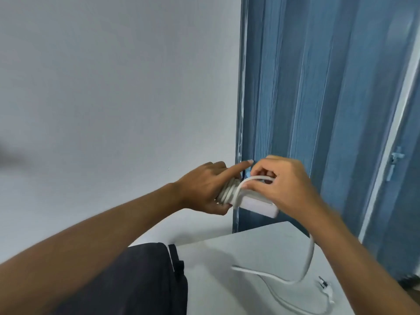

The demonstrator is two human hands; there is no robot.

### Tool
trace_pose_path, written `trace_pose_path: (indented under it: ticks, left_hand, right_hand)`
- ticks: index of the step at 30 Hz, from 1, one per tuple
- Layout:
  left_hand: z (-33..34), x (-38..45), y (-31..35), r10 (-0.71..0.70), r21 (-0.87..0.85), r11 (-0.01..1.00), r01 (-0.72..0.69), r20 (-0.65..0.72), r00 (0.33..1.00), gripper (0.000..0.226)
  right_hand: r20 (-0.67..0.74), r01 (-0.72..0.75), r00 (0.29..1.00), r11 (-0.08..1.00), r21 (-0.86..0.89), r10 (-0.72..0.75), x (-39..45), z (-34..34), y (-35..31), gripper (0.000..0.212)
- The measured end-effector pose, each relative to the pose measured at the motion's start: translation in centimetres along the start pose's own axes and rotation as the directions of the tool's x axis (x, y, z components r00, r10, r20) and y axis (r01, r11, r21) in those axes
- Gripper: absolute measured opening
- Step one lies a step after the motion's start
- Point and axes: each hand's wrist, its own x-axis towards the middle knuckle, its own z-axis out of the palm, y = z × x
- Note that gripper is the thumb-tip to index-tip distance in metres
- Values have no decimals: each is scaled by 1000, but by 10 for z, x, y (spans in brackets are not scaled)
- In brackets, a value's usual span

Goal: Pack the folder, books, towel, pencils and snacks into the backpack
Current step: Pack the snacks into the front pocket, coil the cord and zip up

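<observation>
Nearest to the camera lies the dark grey fabric backpack [141,280], at the lower left of the view, resting against the left edge of the pale white surface [227,253]. Its black strap [178,262] runs along that edge. Whether the backpack is open I cannot tell, because only a part of it shows.

Above the surface, both bare forearms reach forward and the two hands meet in the air. The left hand [204,189] is clenched around one end of a white rectangular plastic power strip [256,204], where several turns of the white round cable [306,264] are wound around it; its index finger points out straight toward the right. The right hand [286,187] grasps the other end of the power strip, and its fingers pinch a loop of the same cable above the strip.

From the right hand the loose cable hangs down, curves over the surface and ends in a white plug with dark pins [323,286], which lies on the surface at the lower right.

Behind the hands stand a plain pale wall [113,87] and a blue ribbed folding door [306,87].
</observation>
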Motion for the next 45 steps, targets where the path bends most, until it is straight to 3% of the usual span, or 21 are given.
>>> trace_pose_path:
  ticks: [5,7,9,12,16,18,21,25,28,30,31,33,35,37,39,41,43,45]
  left_hand:
    - [-8,-1,38,-19,-285,958,-15,-117,993,76]
    - [-11,3,46,-14,-332,942,-42,-166,986,77]
    - [-15,6,49,-33,-374,927,-42,-191,981,64]
    - [-17,6,52,-125,-505,863,-5,-223,967,53]
    - [-19,-2,49,-275,-670,733,114,-139,951,56]
    - [-20,-7,50,-356,-790,587,178,-54,933,59]
    - [-25,-8,56,-481,-847,447,287,43,875,40]
    - [-27,-11,55,-652,-844,346,410,99,752,26]
    - [-31,-22,42,-767,-771,376,513,52,639,27]
    - [-36,-35,29,-795,-610,509,607,-62,604,33]
    - [-37,-43,21,-771,-431,614,661,-149,619,39]
    - [-37,-58,8,-660,-40,741,671,-227,716,52]
    - [-34,-67,3,-563,118,800,589,-192,804,54]
    - [-31,-71,2,-464,223,841,493,-171,869,50]
    - [-30,-75,1,-392,284,872,399,-84,916,53]
    - [-34,-79,4,-314,276,919,281,83,946,70]
    - [-40,-81,15,-241,147,965,215,190,952,76]
    - [-45,-84,30,-254,-51,961,271,213,943,86]
  right_hand:
    - [319,-186,944,933,307,83,20,-25,9,39]
    - [396,-298,913,823,484,97,22,-24,19,32]
    - [431,-369,895,727,579,111,21,-18,29,15]
    - [435,-435,888,574,693,148,14,-1,33,12]
    - [388,-493,870,489,720,305,6,19,31,22]
    - [410,-559,812,352,751,416,3,29,31,33]
    - [429,-602,720,185,777,546,-2,41,24,32]
    - [504,-603,727,82,793,467,-6,55,12,28]
    - [551,-667,702,145,731,452,-14,60,8,18]
    - [588,-713,685,229,663,431,-26,64,2,15]
    - [602,-727,682,291,622,415,-33,66,-3,16]
    - [636,-716,689,462,523,348,-44,66,-19,19]
    - [683,-617,686,696,366,249,-49,63,-37,22]
    - [680,-416,708,890,186,189,-48,60,-55,12]
    - [600,-165,791,986,19,121,-40,54,-70,12]
    - [501,41,866,996,-78,3,-26,42,-82,15]
    - [399,154,910,985,-80,-111,-7,27,-85,14]
    - [344,115,931,993,34,-119,11,15,-77,8]
